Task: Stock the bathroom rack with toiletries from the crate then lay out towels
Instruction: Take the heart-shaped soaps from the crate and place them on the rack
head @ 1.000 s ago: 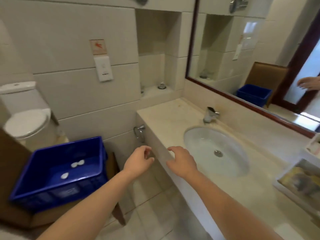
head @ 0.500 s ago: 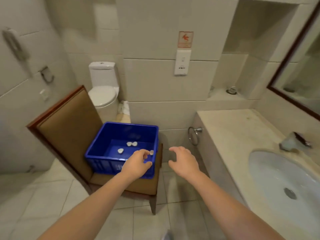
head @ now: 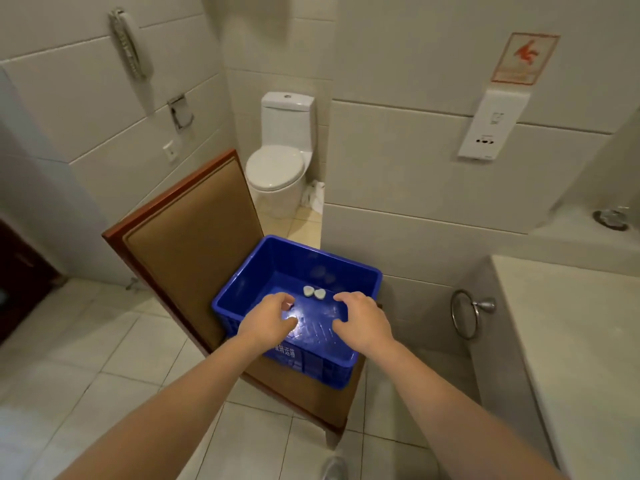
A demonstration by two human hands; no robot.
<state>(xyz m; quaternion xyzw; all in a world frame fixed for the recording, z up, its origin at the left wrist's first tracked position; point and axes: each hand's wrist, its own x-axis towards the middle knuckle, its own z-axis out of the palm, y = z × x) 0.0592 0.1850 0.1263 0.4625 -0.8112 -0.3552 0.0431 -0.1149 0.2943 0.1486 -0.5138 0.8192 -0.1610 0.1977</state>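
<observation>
hands are being held over the blue crate (head: 311, 261): the left hand (head: 266, 322) and right hand (head: 363, 323) side by side above its near half. fingers (head: 344, 297) are being kept loosely curled and narrow, and nothing is being gripped that can be seen. two small white toiletries (head: 313, 292) are lying together on the crate floor, just beyond the fingertips. the crate is being carried by the padded chair (head: 194, 230). by judgement, each piece is best being pinched singly, low against the floor, so it is not being skidded away.
</observation>
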